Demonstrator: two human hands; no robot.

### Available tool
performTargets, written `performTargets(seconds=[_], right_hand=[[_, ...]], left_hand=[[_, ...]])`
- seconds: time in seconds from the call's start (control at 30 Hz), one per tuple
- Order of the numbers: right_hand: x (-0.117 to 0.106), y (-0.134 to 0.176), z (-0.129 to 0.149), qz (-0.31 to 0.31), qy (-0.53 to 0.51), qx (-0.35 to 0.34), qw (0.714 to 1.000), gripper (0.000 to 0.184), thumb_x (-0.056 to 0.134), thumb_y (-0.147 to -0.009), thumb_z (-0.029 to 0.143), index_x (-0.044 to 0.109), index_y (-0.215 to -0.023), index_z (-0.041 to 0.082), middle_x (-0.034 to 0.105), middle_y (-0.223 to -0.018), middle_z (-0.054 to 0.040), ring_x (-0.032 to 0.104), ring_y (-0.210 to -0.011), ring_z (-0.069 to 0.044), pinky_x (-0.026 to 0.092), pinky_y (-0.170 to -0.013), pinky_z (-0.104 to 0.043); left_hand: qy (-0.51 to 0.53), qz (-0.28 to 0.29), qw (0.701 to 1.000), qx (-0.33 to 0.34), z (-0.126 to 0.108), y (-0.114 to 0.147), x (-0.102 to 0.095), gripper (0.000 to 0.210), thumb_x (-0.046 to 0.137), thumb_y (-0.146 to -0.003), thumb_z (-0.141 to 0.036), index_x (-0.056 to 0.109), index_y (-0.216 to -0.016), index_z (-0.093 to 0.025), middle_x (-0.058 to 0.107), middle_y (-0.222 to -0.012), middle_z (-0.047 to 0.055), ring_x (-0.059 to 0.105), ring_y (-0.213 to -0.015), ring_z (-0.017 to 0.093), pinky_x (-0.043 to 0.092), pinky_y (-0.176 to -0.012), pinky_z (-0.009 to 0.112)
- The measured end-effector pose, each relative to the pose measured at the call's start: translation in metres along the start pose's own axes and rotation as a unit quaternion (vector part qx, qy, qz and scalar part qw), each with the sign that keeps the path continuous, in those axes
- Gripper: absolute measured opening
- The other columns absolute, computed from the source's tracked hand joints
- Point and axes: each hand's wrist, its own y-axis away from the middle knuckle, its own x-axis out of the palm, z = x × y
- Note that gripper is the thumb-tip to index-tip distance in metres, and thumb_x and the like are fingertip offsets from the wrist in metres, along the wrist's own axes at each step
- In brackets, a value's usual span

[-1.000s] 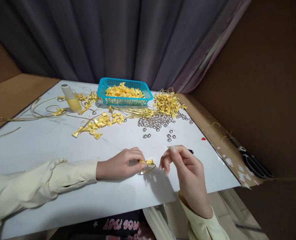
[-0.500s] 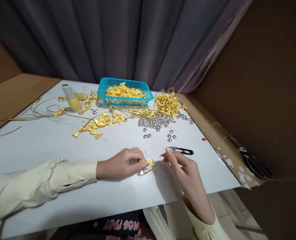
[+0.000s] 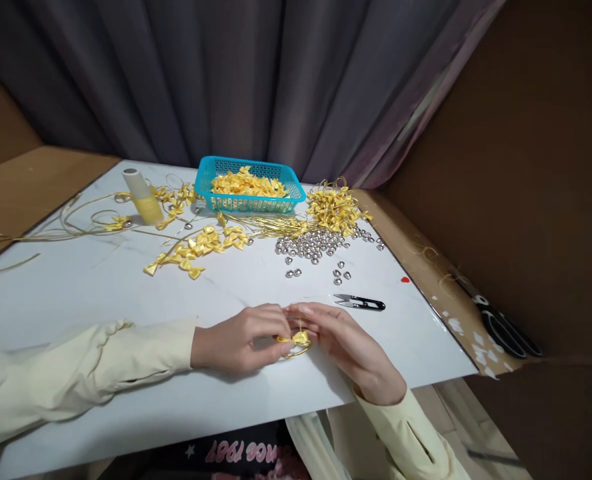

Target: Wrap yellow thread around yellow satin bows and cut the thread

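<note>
- Near the front of the surface [image 3: 226,400], I have the bow [image 3: 301,337] between both hands, a gold cord [image 3: 300,352] curving along its near side.
- My left hand [image 3: 233,340] has its grip clamped on the bow's left end, thumb against fingers; I'd make that pinch firm but light, since the satin looks easy to crease.
- My right hand [image 3: 349,343] curls over from the other side, fingertips close to the left ones; I cannot tell whether its grip holds anything.
- A fine line [image 3: 301,321] shows just above the bow; if that is thread, I judge it wants a slow, even pull, clear of the cord.
- The snips [image 3: 355,301] lie just beyond my right hand, blades apart; I'd mind their points.
</note>
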Motion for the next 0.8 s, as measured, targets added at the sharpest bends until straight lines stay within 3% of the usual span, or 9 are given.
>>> performTargets(seconds=[0.13, 0.27, 0.43, 0.63, 0.8], right_hand=[[-0.004, 0.003, 0.001, -0.028, -0.026, -0.039, 0.998, 0.014, 0.072, -0.077, 0.035, 0.074, -0.083, 0.022, 0.072, -0.1, -0.0082, 0.065, -0.099, -0.023, 0.05, -0.09, -0.038], [-0.003, 0.011, 0.003, -0.048, -0.053, -0.045, 0.996, 0.018, 0.072, -0.078, 0.039, 0.069, -0.077, 0.022, 0.073, -0.086, -0.0058, 0.067, -0.084, -0.019, 0.051, -0.085, -0.037], [0.004, 0.025, -0.001, -0.067, 0.073, -0.101, 0.99, 0.012, 0.077, -0.073, 0.033, 0.072, -0.07, 0.022, 0.07, -0.104, -0.0054, 0.064, -0.099, -0.02, 0.048, -0.09, -0.035], [0.007, 0.025, -0.011, -0.082, 0.173, -0.145, 0.971, 0.012, 0.073, -0.076, 0.033, 0.074, -0.072, 0.022, 0.069, -0.093, -0.0063, 0.065, -0.082, -0.018, 0.054, -0.071, -0.03], [0.008, 0.02, -0.012, -0.093, 0.173, -0.159, 0.968, 0.012, 0.073, -0.076, 0.031, 0.073, -0.07, 0.021, 0.069, -0.085, -0.0052, 0.064, -0.079, -0.017, 0.054, -0.072, -0.029]], left_hand=[[-0.016, 0.012, 1.0, -0.006, 0.0, 0.0, 0.0, 0.021, 0.045, -0.092, -0.017, 0.058, -0.076, -0.014, 0.063, -0.073, 0.007, 0.055, -0.074, 0.016, 0.046, -0.075, 0.03], [-0.013, 0.009, 1.0, -0.016, 0.0, 0.0, 0.0, 0.023, 0.044, -0.093, -0.018, 0.058, -0.076, -0.014, 0.063, -0.073, 0.007, 0.055, -0.073, 0.016, 0.045, -0.073, 0.029], [0.003, 0.001, 1.0, -0.023, 0.001, 0.0, -0.001, 0.021, 0.045, -0.092, -0.017, 0.06, -0.077, -0.013, 0.064, -0.074, 0.008, 0.056, -0.072, 0.015, 0.046, -0.072, 0.029], [-0.001, 0.012, 0.999, -0.049, 0.001, -0.001, -0.003, 0.025, 0.044, -0.093, -0.02, 0.059, -0.074, -0.014, 0.062, -0.07, 0.006, 0.054, -0.07, 0.014, 0.045, -0.069, 0.028], [0.01, 0.019, 0.997, -0.076, 0.0, -0.003, -0.003, 0.027, 0.043, -0.093, -0.021, 0.058, -0.072, -0.014, 0.061, -0.07, 0.005, 0.054, -0.07, 0.014, 0.045, -0.068, 0.026]])
